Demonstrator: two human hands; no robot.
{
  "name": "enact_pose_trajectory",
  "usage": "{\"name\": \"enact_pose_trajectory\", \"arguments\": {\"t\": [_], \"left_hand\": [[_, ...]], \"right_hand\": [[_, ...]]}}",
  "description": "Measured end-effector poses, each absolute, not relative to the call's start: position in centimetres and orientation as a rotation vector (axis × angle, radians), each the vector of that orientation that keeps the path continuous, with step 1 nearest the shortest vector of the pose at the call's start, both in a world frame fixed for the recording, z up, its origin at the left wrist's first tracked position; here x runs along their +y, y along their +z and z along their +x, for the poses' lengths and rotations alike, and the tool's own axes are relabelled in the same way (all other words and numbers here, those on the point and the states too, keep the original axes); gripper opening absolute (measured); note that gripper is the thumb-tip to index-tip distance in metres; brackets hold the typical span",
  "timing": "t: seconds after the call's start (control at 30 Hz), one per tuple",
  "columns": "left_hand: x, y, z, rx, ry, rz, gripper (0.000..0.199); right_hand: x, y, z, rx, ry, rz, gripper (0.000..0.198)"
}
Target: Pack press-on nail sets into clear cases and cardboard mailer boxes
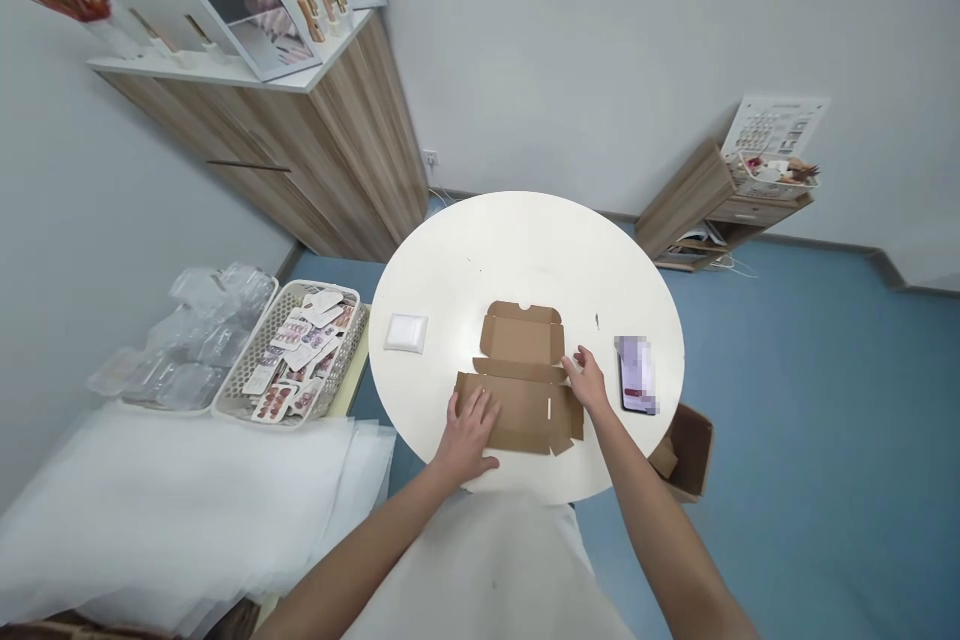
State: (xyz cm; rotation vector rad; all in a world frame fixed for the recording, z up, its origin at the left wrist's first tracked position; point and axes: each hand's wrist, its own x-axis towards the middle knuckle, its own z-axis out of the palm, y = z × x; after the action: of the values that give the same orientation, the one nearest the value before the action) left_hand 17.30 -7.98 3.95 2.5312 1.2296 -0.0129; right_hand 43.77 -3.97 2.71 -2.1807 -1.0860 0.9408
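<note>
An unfolded brown cardboard mailer box (523,410) lies spread on the round white table (517,240), its far panel and side flaps partly raised along the creases. My left hand (469,435) rests with fingers spread on the near left corner of the cardboard. At the right edge, by the middle crease, my right hand (585,380) touches a flap with its fingers apart. A small white packet (406,332) lies on the table to the left. To the right of my right hand is a phone (636,375), its screen partly blurred.
On the left stand a basket (345,345) of printed cards, clear plastic packs (199,340) and a stack of white translucent sheets (165,510). An open cardboard box (694,450) sits on the floor at right. A wooden cabinet (360,140) and small shelf unit (686,200) stand by the wall.
</note>
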Motion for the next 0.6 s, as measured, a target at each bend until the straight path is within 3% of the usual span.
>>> {"name": "enact_pose_trajectory", "arguments": {"t": [0.27,0.6], "left_hand": [[-6.7,3.4,18.6,1.354,-0.252,2.519,0.081],[-4.2,3.8,18.6,1.274,-0.329,2.618,0.116]], "right_hand": [[-0.5,1.3,43.3,-1.181,1.081,-2.135,0.032],[-2.9,3.4,41.7,-1.377,1.055,-2.144,0.024]]}}
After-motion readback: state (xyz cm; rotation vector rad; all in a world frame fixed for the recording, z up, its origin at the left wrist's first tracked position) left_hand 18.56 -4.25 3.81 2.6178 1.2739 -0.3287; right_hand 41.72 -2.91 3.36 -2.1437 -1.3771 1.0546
